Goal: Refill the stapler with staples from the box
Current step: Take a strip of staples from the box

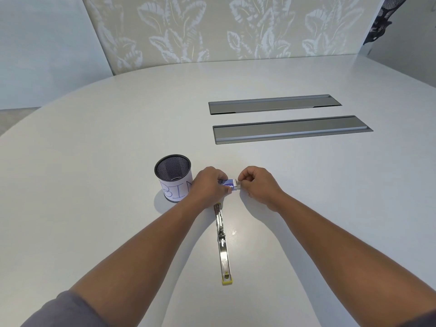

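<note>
A small blue-and-white staple box is held just above the white table between both hands. My left hand grips its left part, fingers wrapped round it. My right hand pinches the white inner end of the box at its right side. Below them the stapler lies folded fully open and flat on the table, a long shiny metal strip with a yellow end nearest me and its far end partly under my left hand. Whether staples are in the box is hidden.
A black mesh cup with a paper label reading "BIN" stands just left of my left hand. Two long grey recessed panels are set in the table further back on the right. A patterned wall lies beyond.
</note>
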A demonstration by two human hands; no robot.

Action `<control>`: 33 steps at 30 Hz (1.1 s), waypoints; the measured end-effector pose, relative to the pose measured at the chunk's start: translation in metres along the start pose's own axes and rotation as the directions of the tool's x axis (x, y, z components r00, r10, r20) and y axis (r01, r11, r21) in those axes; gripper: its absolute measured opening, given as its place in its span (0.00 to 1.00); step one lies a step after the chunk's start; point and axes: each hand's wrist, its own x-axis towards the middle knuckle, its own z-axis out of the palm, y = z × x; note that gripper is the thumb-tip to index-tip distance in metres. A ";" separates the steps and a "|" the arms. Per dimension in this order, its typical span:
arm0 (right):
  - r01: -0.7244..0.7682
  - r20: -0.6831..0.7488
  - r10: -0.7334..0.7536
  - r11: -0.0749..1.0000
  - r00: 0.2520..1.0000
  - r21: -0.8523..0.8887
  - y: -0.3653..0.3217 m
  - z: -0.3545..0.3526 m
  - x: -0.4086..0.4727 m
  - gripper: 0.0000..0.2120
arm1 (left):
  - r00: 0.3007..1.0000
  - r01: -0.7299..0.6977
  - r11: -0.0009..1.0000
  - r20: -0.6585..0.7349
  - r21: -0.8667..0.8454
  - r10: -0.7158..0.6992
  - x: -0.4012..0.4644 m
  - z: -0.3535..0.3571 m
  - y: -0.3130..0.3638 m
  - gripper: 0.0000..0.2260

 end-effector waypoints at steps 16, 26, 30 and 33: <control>0.021 -0.006 -0.021 0.999 1.000 0.033 0.004 0.002 0.003 0.09 | 1.000 0.026 1.000 0.013 -0.005 -0.026 0.001 0.000 0.000 0.12; 0.031 0.008 -0.031 0.999 0.999 0.041 0.003 0.002 0.001 0.05 | 0.999 0.040 0.999 0.026 -0.014 -0.040 0.001 -0.001 0.000 0.12; 0.044 0.029 -0.044 0.999 0.999 0.033 0.001 0.001 0.001 0.05 | 0.999 0.044 0.999 0.026 -0.016 -0.044 0.001 -0.001 0.000 0.12; 0.041 0.052 -0.043 0.998 0.998 0.036 0.001 -0.001 0.001 0.05 | 0.999 0.044 0.999 0.023 -0.017 -0.043 0.001 -0.001 -0.001 0.12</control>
